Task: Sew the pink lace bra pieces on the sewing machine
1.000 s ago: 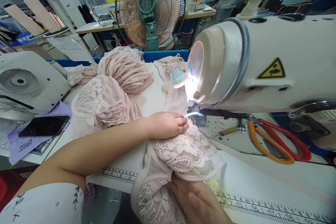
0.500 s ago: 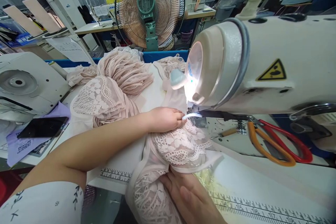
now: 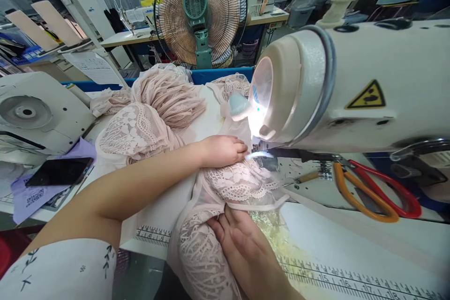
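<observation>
A pale pink lace bra (image 3: 242,180) lies under the sewing machine head (image 3: 295,84), with one cup beside the lit needle area. My left hand (image 3: 225,151) rests on its upper edge, fingers closed on the fabric, the tips close to the white curved guard at the presser foot. Below, my right hand (image 3: 242,241) is turned palm up at the lower hem. Its fingers are bent into the cloth and their tips are hidden under it. Another lace cup (image 3: 206,258) hangs over the table edge, left of my right hand.
Pink lace pieces (image 3: 165,98) are heaped behind my left arm. Orange-and-red-handled scissors (image 3: 372,192) lie at the right. A phone (image 3: 59,171) rests on purple paper at the left, near another machine (image 3: 38,117). A fan (image 3: 201,14) stands behind the table.
My right hand has shifted slightly up and left, showing more palm. The bra's lower hem has moved up, uncovering more of the yellowish patch on the table. My left hand is nearly in place.
</observation>
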Demonstrator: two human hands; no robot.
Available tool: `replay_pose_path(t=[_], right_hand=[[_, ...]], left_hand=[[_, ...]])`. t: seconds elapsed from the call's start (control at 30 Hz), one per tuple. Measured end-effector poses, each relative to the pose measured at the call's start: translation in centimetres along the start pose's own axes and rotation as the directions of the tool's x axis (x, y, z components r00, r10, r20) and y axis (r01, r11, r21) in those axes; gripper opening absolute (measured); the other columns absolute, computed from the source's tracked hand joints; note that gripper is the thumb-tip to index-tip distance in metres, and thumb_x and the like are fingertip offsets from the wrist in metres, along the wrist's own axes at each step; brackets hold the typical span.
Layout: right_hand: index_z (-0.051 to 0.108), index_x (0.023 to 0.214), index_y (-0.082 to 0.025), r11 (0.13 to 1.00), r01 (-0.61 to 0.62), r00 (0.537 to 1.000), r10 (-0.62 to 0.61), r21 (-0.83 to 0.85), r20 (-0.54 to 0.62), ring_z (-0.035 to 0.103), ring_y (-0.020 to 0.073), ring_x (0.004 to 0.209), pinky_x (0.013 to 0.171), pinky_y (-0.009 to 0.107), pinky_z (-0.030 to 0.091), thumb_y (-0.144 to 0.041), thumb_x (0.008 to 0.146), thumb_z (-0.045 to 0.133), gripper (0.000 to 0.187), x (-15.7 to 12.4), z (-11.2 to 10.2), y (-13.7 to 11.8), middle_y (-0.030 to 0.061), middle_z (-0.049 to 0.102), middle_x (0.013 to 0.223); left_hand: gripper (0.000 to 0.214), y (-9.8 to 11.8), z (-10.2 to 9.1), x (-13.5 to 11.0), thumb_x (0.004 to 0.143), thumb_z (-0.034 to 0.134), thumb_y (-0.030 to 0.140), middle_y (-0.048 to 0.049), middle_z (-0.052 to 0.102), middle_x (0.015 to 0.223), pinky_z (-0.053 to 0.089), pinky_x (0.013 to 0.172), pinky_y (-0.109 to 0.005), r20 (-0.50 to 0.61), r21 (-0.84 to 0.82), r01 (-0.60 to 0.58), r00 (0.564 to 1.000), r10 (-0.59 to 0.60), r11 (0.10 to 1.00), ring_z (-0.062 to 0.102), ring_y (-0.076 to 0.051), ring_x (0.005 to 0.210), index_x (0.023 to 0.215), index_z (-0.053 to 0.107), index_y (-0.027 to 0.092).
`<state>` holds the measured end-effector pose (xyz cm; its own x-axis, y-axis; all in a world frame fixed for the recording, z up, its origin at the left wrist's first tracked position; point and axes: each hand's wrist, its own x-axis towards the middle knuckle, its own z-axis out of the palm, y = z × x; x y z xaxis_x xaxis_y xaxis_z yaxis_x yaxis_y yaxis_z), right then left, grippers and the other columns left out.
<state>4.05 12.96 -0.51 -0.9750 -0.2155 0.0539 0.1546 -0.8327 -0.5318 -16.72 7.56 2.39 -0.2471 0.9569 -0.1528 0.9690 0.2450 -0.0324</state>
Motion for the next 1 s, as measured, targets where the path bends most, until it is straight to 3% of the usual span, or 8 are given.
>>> replay_pose_path(t=[0.17,0.33,0.4,0.47,0.57,0.63,0.87,1.0], right_hand=[[0.035,0.144,-0.031,1.0,0.029,0.999,-0.029,-0.006,-0.017,0.023,0.0219,0.14,0.117,0.04,0.017,-0.032,0.091,0.056,0.058,0.9,0.5,0.4,0.0025,0.039,0.147],[0.03,0.147,-0.029,0.867,-0.136,0.991,0.125,-0.479,-0.054,0.032,0.0247,0.136,0.111,0.043,0.031,-0.038,0.092,0.055,0.061,-1.7,-0.6,-1.3,0.0051,0.03,0.152],[0.041,0.142,-0.029,0.539,-0.181,0.971,0.228,-0.822,-0.064,0.045,0.0269,0.127,0.102,0.043,0.043,-0.039,0.092,0.054,0.053,-3.5,-1.8,-3.6,0.0067,0.037,0.148],[0.056,0.13,-0.029,0.083,0.046,0.983,0.174,-0.995,0.06,0.06,0.0263,0.108,0.088,0.039,0.052,-0.033,0.092,0.052,0.039,-4.6,-3.4,-6.5,0.0084,0.061,0.125],[0.057,0.128,-0.02,-0.54,0.236,0.94,-0.085,-0.808,0.331,0.063,0.0238,0.08,0.062,0.032,0.054,-0.029,0.092,0.048,0.038,-3.7,-5.5,-10.1,0.011,0.067,0.098],[0.054,0.131,-0.014,-0.786,0.219,0.887,-0.086,-0.578,0.454,0.059,0.0257,0.076,0.053,0.031,0.048,-0.026,0.092,0.044,0.043,-2.1,-6.3,-11.3,0.0133,0.062,0.091],[0.069,0.08,-0.019,-0.879,0.288,0.845,0.046,-0.38,0.533,0.059,0.0218,0.077,0.047,0.026,0.04,-0.009,0.085,0.043,0.028,1.1,-6.4,-11.5,0.0058,0.066,0.088],[0.068,0.081,-0.014,-0.784,0.444,0.805,0.138,-0.433,0.577,0.058,0.0249,0.091,0.073,0.034,0.048,-0.007,0.089,0.041,0.029,0.0,-7.3,-11.5,0.0068,0.068,0.088]], left_hand=[[0.03,2.6,-2.2,-1.6,0.096,0.04,0.026,-0.0099,0.062,0.119,0.045,0.091,-0.029,-0.039,-0.396,0.203,0.971,-0.237,0.896,0.056,-0.02,0.109,0.111,0.063,0.013],[0.037,6.6,-1.8,-5.5,0.093,0.048,0.034,-0.0122,0.061,0.111,0.048,0.085,-0.029,-0.035,-0.487,0.09,0.992,-0.123,0.869,0.058,-0.019,0.1,0.123,0.057,0.014],[0.037,6.6,-0.8,-6.8,0.091,0.053,0.027,-0.0152,0.057,0.118,0.047,0.089,-0.035,-0.034,-0.376,0.053,0.997,-0.071,0.925,0.056,-0.023,0.106,0.126,0.057,0.019],[0.034,5.9,-0.1,-7.5,0.089,0.052,0.019,-0.0148,0.054,0.125,0.044,0.094,-0.039,-0.017,-0.265,0.038,0.999,-0.044,0.964,0.052,-0.025,0.113,0.121,0.061,0.024],[0.03,5.0,-0.2,-7.5,0.086,0.053,0.011,-0.0093,0.046,0.14,0.038,0.103,-0.043,-0.022,-0.167,-0.01,1.0,0.006,0.986,0.044,-0.026,0.127,0.11,0.067,0.023],[0.027,5.3,-0.7,-6.8,0.081,0.053,0.003,-0.0074,0.044,0.143,0.033,0.109,-0.041,-0.046,-0.13,-0.094,0.995,0.088,0.987,0.038,-0.025,0.133,0.098,0.069,0.017],[0.018,9.1,-0.9,-4.2,0.086,0.05,0.02,-0.0085,0.067,0.09,0.049,0.067,-0.027,-0.019,-0.248,-0.026,1.0,0.022,0.969,0.061,-0.017,0.079,0.092,0.064,0.01],[0.061,9.8,0.8,-4.7,0.086,0.052,0.053,-0.0135,0.061,0.107,0.046,0.074,-0.033,-0.162,-0.108,-0.019,0.987,0.001,0.994,0.057,-0.024,0.093,0.126,0.05,0.007]])
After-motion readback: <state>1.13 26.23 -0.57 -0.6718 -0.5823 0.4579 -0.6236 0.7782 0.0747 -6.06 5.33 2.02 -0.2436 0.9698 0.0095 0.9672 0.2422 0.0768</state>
